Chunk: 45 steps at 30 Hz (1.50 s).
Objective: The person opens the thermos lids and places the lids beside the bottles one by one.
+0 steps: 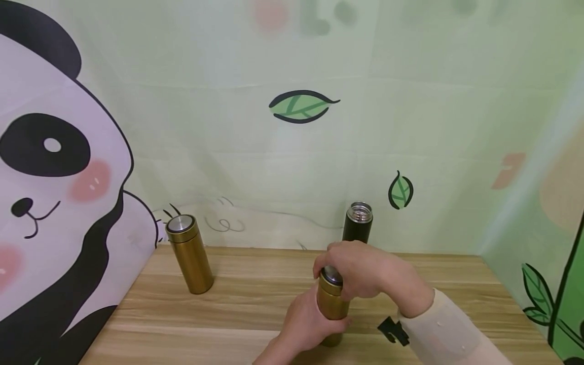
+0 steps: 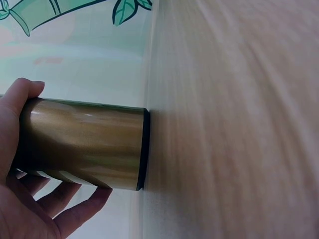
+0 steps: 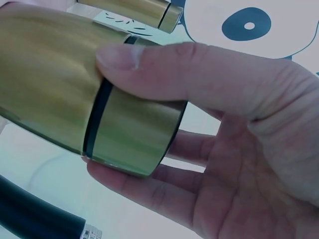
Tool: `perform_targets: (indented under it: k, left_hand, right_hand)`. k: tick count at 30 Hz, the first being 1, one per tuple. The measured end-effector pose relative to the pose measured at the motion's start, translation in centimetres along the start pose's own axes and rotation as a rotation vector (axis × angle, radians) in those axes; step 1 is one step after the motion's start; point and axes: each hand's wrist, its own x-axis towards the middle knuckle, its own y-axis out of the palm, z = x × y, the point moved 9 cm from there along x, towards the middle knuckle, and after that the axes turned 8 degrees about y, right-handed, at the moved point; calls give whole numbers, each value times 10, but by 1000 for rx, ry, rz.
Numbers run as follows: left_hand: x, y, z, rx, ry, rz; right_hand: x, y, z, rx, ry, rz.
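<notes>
A gold thermos bottle (image 1: 331,304) stands upright on the wooden table, near the front. My left hand (image 1: 303,319) wraps round its body; in the left wrist view the bottle's black base (image 2: 144,149) meets the tabletop. From above, my right hand (image 1: 365,268) grips the gold lid (image 3: 142,124), thumb on one side and fingers on the other. A dark line runs between lid and body. Just behind the hands is a black thermos bottle (image 1: 358,228) with no lid on, its steel mouth showing; its lower part is hidden by the right hand.
Another gold thermos bottle (image 1: 190,256), lidded, stands at the left of the wooden table (image 1: 255,284). A printed cloth backdrop (image 1: 219,126) with a panda and leaves rises behind the table's back edge. A small black piece (image 1: 393,330) shows beside the right sleeve.
</notes>
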Motion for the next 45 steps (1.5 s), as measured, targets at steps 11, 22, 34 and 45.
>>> perform_targets:
  k: [11, 22, 34, 45]
  left_hand:
    - [0, 0, -1, 18, 11, 1]
    - [-1, 0, 0, 12, -24, 2]
    - [-3, 3, 1, -35, -65, 8]
    - [-5, -1, 1, -32, -46, -19]
  right_hand:
    - [-1, 0, 1, 8, -53, -12]
    - [-2, 6, -3, 71, -16, 10]
    - [1, 4, -10, 18, 90, -84]
    - [-1, -3, -14, -19, 274, -133]
